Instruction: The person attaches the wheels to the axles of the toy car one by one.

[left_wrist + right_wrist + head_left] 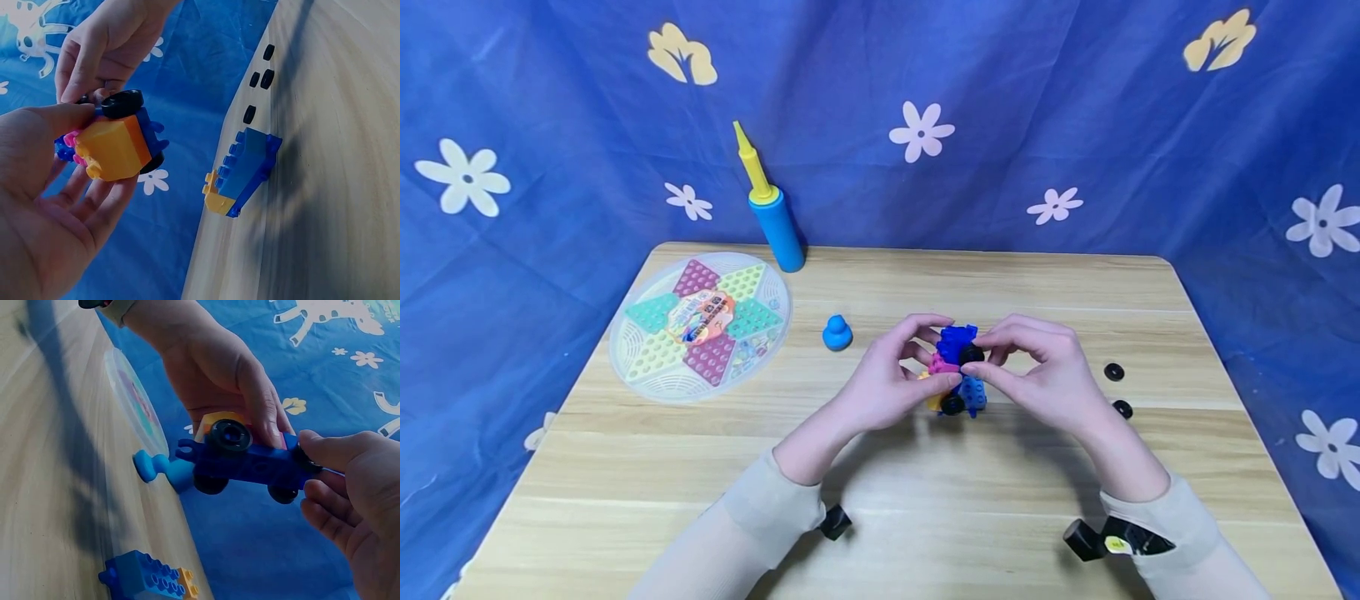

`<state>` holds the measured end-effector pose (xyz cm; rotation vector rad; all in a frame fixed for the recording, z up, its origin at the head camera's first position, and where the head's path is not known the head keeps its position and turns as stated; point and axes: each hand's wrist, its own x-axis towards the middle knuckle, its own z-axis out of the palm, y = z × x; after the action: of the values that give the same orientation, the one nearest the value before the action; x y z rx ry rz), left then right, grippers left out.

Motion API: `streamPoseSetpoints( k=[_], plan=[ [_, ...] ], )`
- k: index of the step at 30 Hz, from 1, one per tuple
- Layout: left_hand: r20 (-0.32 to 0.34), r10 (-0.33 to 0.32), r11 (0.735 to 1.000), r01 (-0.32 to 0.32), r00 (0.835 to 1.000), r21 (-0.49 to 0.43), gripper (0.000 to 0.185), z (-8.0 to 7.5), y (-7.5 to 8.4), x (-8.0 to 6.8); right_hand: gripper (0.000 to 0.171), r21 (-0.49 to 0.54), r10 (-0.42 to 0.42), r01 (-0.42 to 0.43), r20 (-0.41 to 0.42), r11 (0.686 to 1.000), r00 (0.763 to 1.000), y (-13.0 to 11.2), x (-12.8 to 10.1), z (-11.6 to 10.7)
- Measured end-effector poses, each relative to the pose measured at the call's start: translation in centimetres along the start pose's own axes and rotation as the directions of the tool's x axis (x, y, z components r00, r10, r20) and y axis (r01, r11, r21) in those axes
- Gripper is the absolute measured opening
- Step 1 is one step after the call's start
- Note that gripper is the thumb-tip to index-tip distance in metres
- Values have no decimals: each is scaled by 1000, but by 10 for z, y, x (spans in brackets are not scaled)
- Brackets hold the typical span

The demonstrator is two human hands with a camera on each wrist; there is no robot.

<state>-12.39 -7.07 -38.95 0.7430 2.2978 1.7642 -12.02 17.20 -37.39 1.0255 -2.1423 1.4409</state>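
1. Wooden table fills my head view, pale grain, rounded corners.
2. At its left lies a round clear game tray with a star of dimpled coloured fields — contents too small to tell.
3. My left hand and right hand both pinch a studded plastic toy car above the table's middle — blue chassis, orange block, black wheels.
4. On the table below sits a blue brick stack.
5. Loose black wheels lie to the right.
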Motion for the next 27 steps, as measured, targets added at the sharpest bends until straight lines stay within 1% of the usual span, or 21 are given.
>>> streamPoseSetpoints(
  k=[4, 7, 10, 13, 15, 18, 22, 24, 27],
  plan=[
    [14, 28, 999, -29, 999, 43, 59, -1, -1, 0, 43, 15, 56, -56, -14, 998, 998, -2, -1, -3],
    [31, 53, 995, -56, 998, 88, 60, -2, -1, 0, 49, -7, 124, -124, 16, 992, 992, -2, -2, -5],
    [53, 84, 983, -92, 995, 159, 61, -3, -2, 0, 56, -47, 185, -181, 101, 982, 977, -2, -1, -5],
    [73, 111, 967, -125, 991, 221, 59, -3, -1, -1, 59, -87, 223, -209, 197, 974, 955, 0, -2, -4],
    [85, 119, 962, -136, 989, 238, 55, -3, 0, -1, 56, -90, 236, -221, 249, 971, 939, 1, -3, -3],
    [87, 120, 955, -139, 989, 263, 50, -4, 0, -2, 49, -89, 244, -228, 297, 970, 923, 2, -5, -2],
    [71, 130, 940, -146, 989, 307, 49, -5, 0, -2, 42, -75, 247, -236, 320, 969, 914, 5, -5, -2],
    [62, 143, 935, -155, 988, 319, 48, -5, 0, -3, 40, -58, 256, -251, 313, 966, 915, 6, -6, -1],
    [55, 166, 931, -175, 985, 321, 46, -6, 0, -3, 39, -5, 271, -282, 296, 959, 916, 8, -7, -2]
  ],
)
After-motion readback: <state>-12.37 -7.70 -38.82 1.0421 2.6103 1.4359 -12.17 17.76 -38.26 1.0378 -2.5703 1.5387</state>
